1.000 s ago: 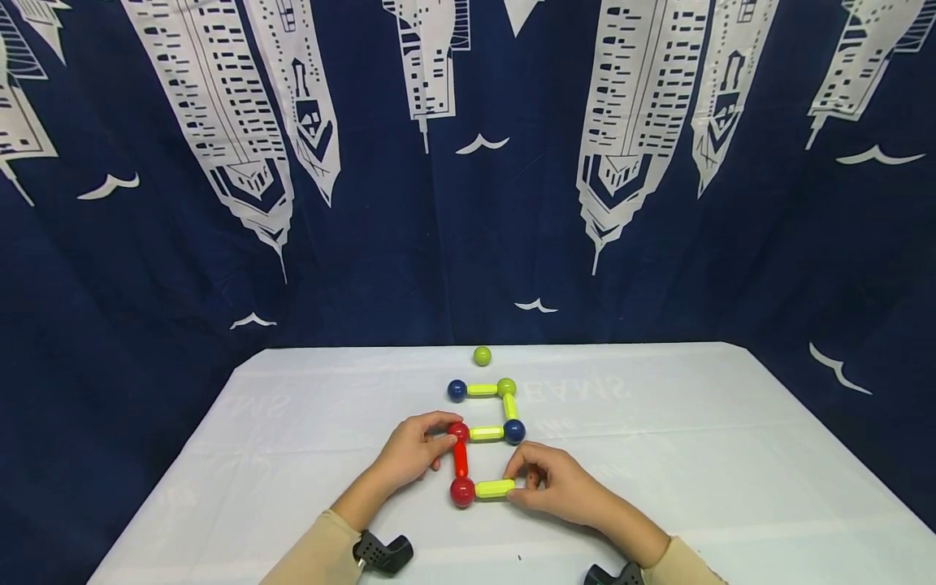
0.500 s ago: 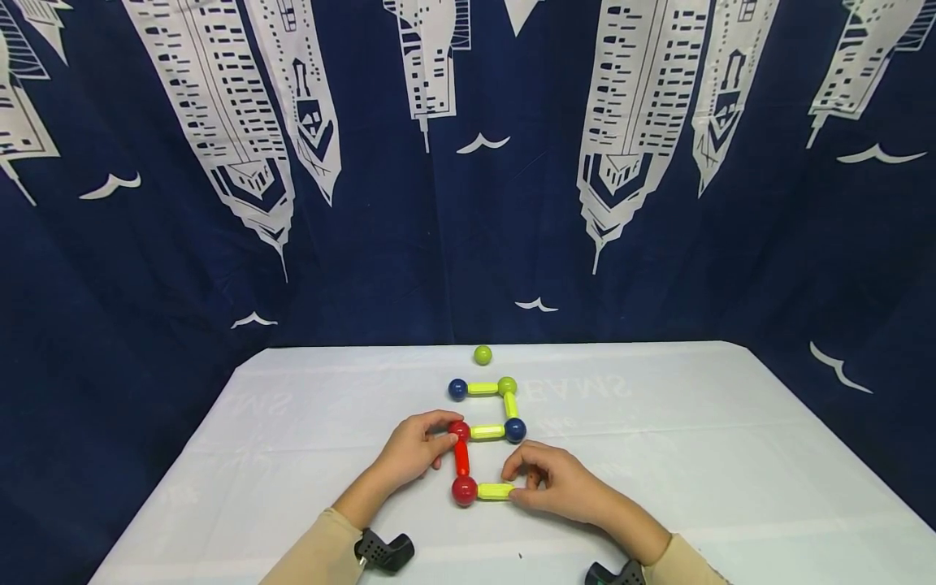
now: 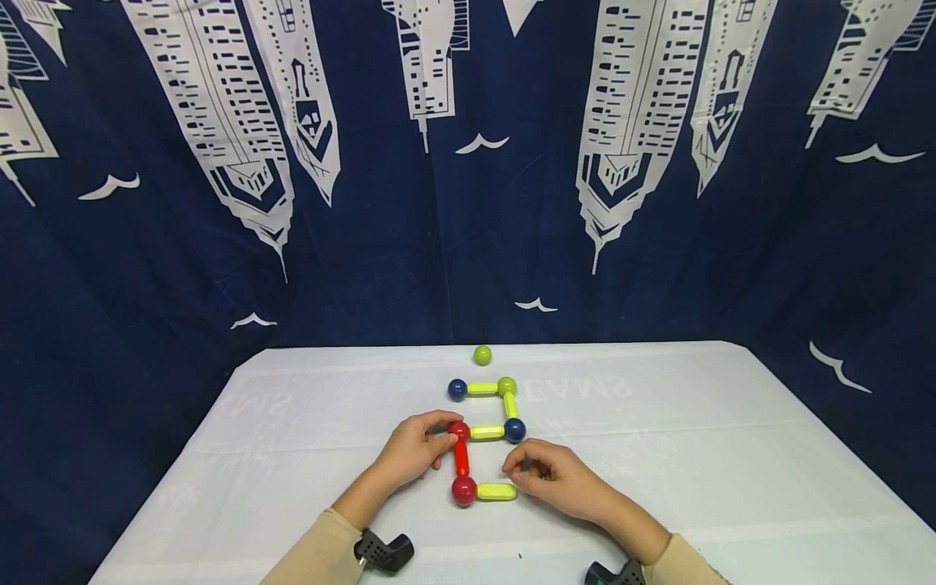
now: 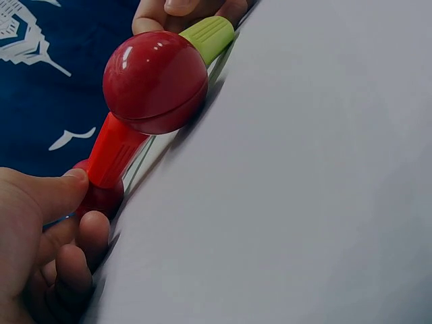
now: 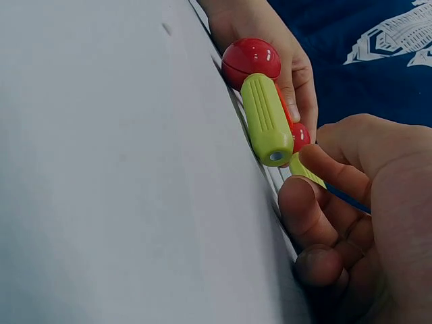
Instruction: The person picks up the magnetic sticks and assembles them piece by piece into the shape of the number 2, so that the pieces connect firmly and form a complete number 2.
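Magnetic rods and balls form a zigzag chain on the table. My left hand [image 3: 411,451] pinches the middle red ball [image 3: 459,430] between thumb and fingers. From that ball a red rod [image 3: 461,460] runs toward me to a larger-looking red ball [image 3: 464,491]. A yellow-green rod [image 3: 496,491] sticks out rightward from this near ball. Just beside its free end is my right hand [image 3: 561,478], with loosely bent fingers and nothing held. The right wrist view shows the rod's bare end [image 5: 275,156] with a metal tip, apart from the fingers.
Farther back, the chain goes on through a blue ball [image 3: 515,430], a green ball [image 3: 507,387] and another blue ball [image 3: 457,390], joined by yellow-green rods. A loose green ball [image 3: 483,355] lies near the far edge of the white table [image 3: 292,455]. A navy curtain hangs behind.
My right hand has let go of the yellow-green rod's end and lifted slightly away from it. My left hand stays at the middle red ball. The chain has hardly moved.
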Demonstrator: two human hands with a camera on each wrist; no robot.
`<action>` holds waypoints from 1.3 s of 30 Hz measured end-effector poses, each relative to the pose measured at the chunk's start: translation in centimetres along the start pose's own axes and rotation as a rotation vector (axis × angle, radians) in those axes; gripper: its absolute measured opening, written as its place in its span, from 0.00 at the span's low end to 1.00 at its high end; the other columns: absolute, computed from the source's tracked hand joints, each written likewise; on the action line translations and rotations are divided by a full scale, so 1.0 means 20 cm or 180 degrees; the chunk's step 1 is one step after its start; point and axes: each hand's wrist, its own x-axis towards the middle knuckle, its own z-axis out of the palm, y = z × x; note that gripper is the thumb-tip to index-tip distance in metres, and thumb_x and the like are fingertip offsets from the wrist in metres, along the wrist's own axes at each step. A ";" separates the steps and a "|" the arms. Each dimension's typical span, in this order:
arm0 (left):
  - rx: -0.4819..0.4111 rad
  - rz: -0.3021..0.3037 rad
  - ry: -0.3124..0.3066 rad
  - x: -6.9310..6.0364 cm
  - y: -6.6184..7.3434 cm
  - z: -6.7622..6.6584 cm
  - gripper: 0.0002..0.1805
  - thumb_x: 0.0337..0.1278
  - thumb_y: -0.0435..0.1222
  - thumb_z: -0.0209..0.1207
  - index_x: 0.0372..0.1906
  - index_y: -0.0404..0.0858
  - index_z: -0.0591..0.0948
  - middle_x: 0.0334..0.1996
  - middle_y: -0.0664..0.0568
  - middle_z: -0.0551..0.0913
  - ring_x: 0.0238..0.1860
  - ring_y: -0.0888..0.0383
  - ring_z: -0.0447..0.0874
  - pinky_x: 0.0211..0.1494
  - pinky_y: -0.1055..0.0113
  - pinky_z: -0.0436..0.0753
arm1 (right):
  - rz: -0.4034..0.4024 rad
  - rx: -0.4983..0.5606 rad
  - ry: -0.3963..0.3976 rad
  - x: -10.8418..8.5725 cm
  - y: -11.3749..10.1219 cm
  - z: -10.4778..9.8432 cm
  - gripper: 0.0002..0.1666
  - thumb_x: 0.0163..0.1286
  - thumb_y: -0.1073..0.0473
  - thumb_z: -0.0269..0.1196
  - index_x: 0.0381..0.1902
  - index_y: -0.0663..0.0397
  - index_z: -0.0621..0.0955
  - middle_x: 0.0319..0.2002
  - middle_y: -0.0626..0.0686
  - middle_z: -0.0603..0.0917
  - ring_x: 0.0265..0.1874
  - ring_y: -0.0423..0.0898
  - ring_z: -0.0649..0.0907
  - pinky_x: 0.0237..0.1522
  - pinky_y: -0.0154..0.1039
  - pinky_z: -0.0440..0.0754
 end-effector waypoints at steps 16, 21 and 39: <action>0.0042 0.0060 0.0017 0.00 -0.01 -0.01 0.17 0.66 0.36 0.61 0.58 0.46 0.81 0.44 0.51 0.84 0.14 0.62 0.70 0.15 0.75 0.65 | 0.0373 0.0041 0.0468 0.14 0.00 -0.11 0.08 0.72 0.58 0.62 0.44 0.55 0.82 0.34 0.60 0.83 0.16 0.38 0.74 0.20 0.32 0.74; 0.0069 0.0064 0.0028 0.01 -0.01 -0.01 0.17 0.66 0.36 0.61 0.58 0.47 0.81 0.45 0.51 0.84 0.14 0.61 0.71 0.17 0.74 0.66 | 0.0487 -0.0147 0.0783 0.29 0.04 -0.21 0.07 0.71 0.58 0.64 0.42 0.56 0.83 0.33 0.55 0.82 0.18 0.39 0.74 0.21 0.32 0.74; 0.0163 0.0133 -0.0004 0.02 -0.01 -0.01 0.17 0.65 0.36 0.62 0.58 0.47 0.81 0.49 0.50 0.84 0.15 0.62 0.73 0.18 0.74 0.67 | 0.0889 -0.0488 0.1139 0.75 0.14 -0.32 0.12 0.70 0.56 0.65 0.48 0.55 0.83 0.46 0.56 0.85 0.44 0.49 0.80 0.46 0.38 0.77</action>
